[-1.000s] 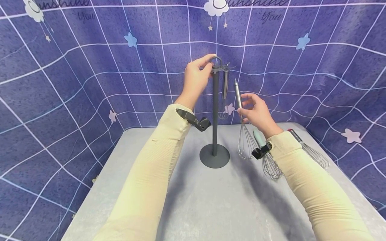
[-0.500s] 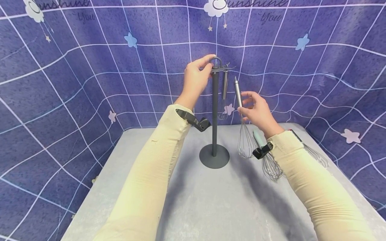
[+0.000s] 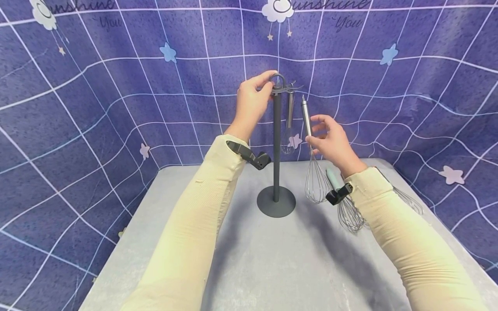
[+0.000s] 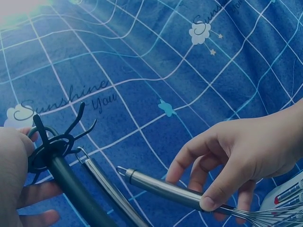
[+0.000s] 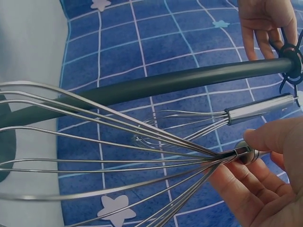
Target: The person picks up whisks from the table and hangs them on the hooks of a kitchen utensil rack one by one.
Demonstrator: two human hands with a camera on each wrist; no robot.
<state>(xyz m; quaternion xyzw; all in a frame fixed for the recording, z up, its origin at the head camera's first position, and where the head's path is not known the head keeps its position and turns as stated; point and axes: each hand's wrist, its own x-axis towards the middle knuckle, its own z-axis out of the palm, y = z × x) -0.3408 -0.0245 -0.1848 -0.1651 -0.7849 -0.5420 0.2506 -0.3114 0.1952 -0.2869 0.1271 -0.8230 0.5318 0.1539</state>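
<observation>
One steel whisk (image 3: pixel 306 117): pinched low on its handle (image 4: pixel 161 188) by our right hand (image 3: pixel 332 140), near-upright, hanging end up, leaning toward the hooks (image 4: pixel 40 128) but apart. One dark stand (image 3: pixel 276 147): left of the whisk, top gripped by our left hand (image 3: pixel 253 99), nearer those hooks.

held whisk (image 3: pixel 306 115): glossy smooth metal | stand (image 3: pixel 276 147): smooth, mostly matt | backdrop (image 3: pixel 190 73): cloth | sleeves (image 3: pixel 186 224): ribbed cloth
</observation>
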